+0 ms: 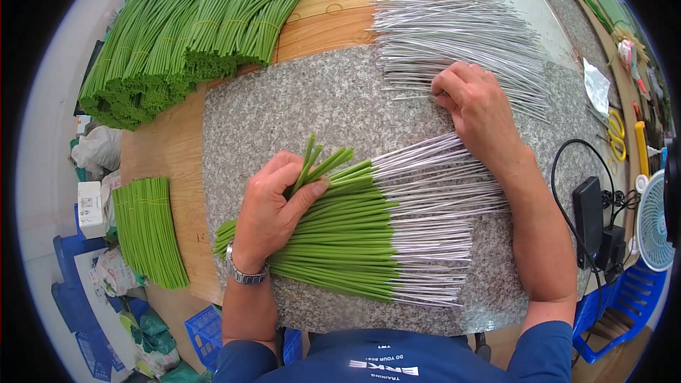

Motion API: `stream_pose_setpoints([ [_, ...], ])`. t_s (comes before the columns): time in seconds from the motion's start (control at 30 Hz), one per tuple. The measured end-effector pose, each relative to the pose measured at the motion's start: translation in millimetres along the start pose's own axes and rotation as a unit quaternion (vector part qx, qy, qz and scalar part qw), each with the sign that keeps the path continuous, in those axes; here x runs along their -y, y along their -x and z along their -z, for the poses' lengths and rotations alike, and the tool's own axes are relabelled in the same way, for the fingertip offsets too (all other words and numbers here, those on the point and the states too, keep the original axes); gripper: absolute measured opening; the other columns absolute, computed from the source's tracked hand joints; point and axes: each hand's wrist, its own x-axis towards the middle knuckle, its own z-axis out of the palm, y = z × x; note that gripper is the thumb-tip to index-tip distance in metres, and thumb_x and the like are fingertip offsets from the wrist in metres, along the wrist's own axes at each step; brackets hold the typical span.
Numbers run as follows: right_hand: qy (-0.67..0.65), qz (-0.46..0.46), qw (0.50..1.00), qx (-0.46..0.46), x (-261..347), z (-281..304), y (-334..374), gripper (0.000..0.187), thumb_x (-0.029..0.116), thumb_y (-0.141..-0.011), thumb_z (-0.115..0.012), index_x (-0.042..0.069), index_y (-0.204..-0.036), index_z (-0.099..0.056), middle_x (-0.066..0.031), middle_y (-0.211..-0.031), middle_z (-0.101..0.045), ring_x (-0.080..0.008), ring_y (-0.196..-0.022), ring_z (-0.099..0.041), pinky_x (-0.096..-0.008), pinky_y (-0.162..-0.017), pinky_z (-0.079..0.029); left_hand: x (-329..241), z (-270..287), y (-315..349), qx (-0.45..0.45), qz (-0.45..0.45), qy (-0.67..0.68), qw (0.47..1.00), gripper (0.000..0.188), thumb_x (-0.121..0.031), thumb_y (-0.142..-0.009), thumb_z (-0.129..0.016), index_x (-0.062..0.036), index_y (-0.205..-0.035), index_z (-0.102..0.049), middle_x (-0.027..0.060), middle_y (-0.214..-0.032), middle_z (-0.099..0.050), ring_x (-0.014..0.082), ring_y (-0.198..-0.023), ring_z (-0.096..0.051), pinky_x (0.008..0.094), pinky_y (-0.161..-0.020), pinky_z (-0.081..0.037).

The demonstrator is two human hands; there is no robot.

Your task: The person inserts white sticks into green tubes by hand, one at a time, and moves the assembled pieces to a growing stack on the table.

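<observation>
My left hand (273, 202), with a metal watch on its wrist, is closed round several thin green plastic tubes (323, 164) whose ends poke up past the thumb. Under and beside it, a fanned layer of green tubes (340, 248) lies on the stone slab, with silvery wires (433, 248) sticking out of their right ends. My right hand (475, 103) is at the near edge of a pile of loose metal wires (454, 28). Its fingers are curled and pinched together; what is between the fingertips is hidden.
Bundles of green tubes (234, 18) are stacked at the back left. Another banded bundle (150, 230) lies on the wooden table at left. To the right are yellow-handled scissors (616, 135), a black power adapter (587, 213) with a cable, and a small fan (655, 220).
</observation>
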Motion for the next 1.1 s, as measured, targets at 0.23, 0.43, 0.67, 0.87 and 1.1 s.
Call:
stream_pose_setpoints([
  [0.23, 0.026, 0.031, 0.999, 0.026, 2, 6, -3, 0.011, 0.0, -0.093, -0.067, 0.007, -0.097, -0.061, -0.0077, -0.094, -0.063, -0.0284, -0.098, -0.065, -0.043, -0.089, -0.05, -1, -1, -1, 0.002, 0.004, 0.002, 1.0, 0.017, -0.014, -0.099, -0.079, 0.0007, -0.106, -0.077, 0.0122, -0.095, -0.067, 0.0275, -0.087, -0.067, 0.0393, -0.077, -0.053],
  [0.43, -0.114, 0.117, 0.985, -0.058, 31, 14, -2, 0.011, 0.001, -0.091, -0.065, 0.008, -0.098, -0.058, -0.0071, -0.089, -0.063, -0.0275, -0.084, -0.069, -0.042, -0.074, -0.056, -1, 0, 0, 0.003, 0.002, 0.012, 1.0, 0.017, -0.015, -0.102, -0.076, 0.0013, -0.108, -0.076, 0.0127, -0.094, -0.066, 0.0281, -0.086, -0.066, 0.0389, -0.077, -0.053],
  [0.67, -0.154, 0.158, 0.975, -0.024, 42, 14, 2, 0.012, 0.004, -0.088, -0.066, 0.008, -0.098, -0.06, -0.0066, -0.091, -0.065, -0.0265, -0.083, -0.07, -0.0402, -0.069, -0.058, 0, 1, 0, 0.007, -0.002, 0.014, 1.0, 0.018, -0.015, -0.105, -0.073, 0.0022, -0.108, -0.076, 0.0089, -0.094, -0.064, 0.022, -0.087, -0.064, 0.0355, -0.079, -0.051],
  [0.87, -0.164, 0.158, 0.974, 0.007, 44, 12, 5, 0.014, 0.004, -0.087, -0.065, 0.007, -0.099, -0.061, -0.0079, -0.091, -0.064, -0.0278, -0.084, -0.07, -0.0411, -0.071, -0.058, 1, 0, 0, 0.002, -0.009, 0.019, 1.0, 0.018, -0.016, -0.105, -0.073, 0.0022, -0.108, -0.076, 0.0098, -0.095, -0.065, 0.0226, -0.087, -0.064, 0.0356, -0.079, -0.051],
  [1.1, -0.143, 0.168, 0.975, 0.028, 44, 12, 7, 0.012, 0.008, -0.086, -0.066, 0.007, -0.097, -0.062, -0.0068, -0.09, -0.063, -0.0259, -0.084, -0.07, -0.0398, -0.073, -0.057, -2, 0, 0, 0.004, -0.006, 0.009, 1.0, 0.018, -0.016, -0.104, -0.074, 0.0022, -0.108, -0.076, 0.0101, -0.094, -0.064, 0.0234, -0.087, -0.064, 0.0366, -0.078, -0.051],
])
